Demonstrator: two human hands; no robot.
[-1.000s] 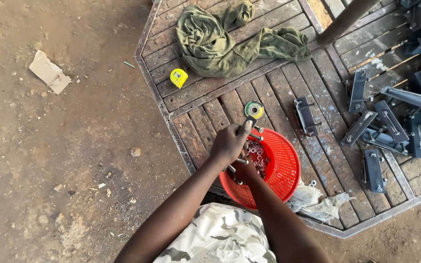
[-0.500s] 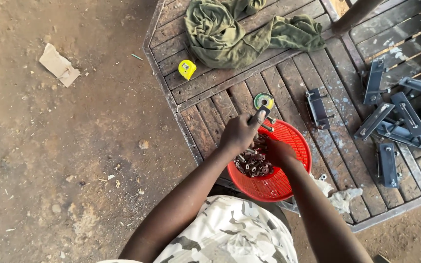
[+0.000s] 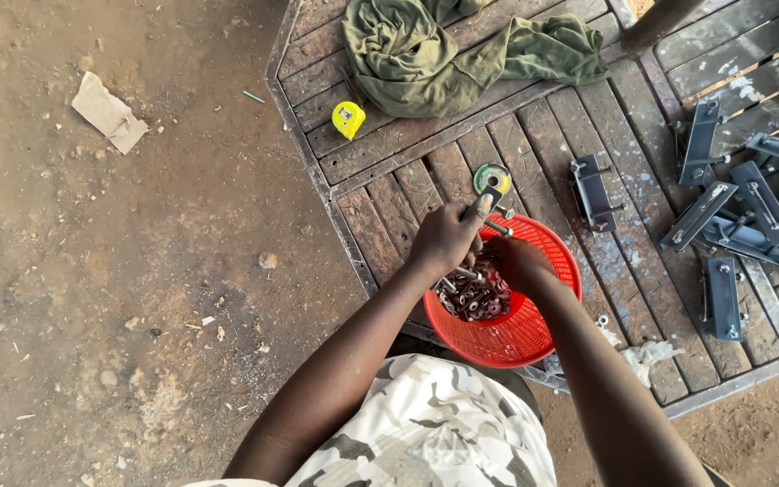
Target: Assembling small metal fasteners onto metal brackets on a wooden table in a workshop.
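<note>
1. The left hand (image 3: pixel 448 236) reaches forward over the near rim of the red basket (image 3: pixel 547 320), knuckles up, fingers curled shut around a bolt (image 3: pixel 496 225) whose shank pokes out toward the far rim.
2. The left forearm runs from the bottom of the view diagonally up to the basket, bare, above a camouflage-patterned garment (image 3: pixel 426 433).
3. The right hand (image 3: pixel 517 261) sits low inside the basket, just beside the left hand, palm down on the pile of bolts and washers (image 3: pixel 475 296); whether its fingers close on anything cannot be told, since the left hand and its own back hide them.
4. The basket rests on the near edge of a wooden slatted platform (image 3: pixel 389 194) with a metal frame, which lies on bare dirt ground (image 3: pixel 137 271).
5. A round green and yellow tape roll (image 3: pixel 491 178) lies on the slats just beyond the basket, touching nothing else that can be seen.
6. A small yellow tape measure (image 3: pixel 348 119) lies farther up the slats, near an olive cloth (image 3: pixel 426 54) bunched across the platform's top.
7. Dark metal brackets (image 3: pixel 732 216) lie scattered on the right side of the platform, well apart from the basket; one bracket (image 3: pixel 592 191) lies alone nearer to it.
8. A torn piece of cardboard (image 3: pixel 108 112) lies on the dirt at upper left.
</note>
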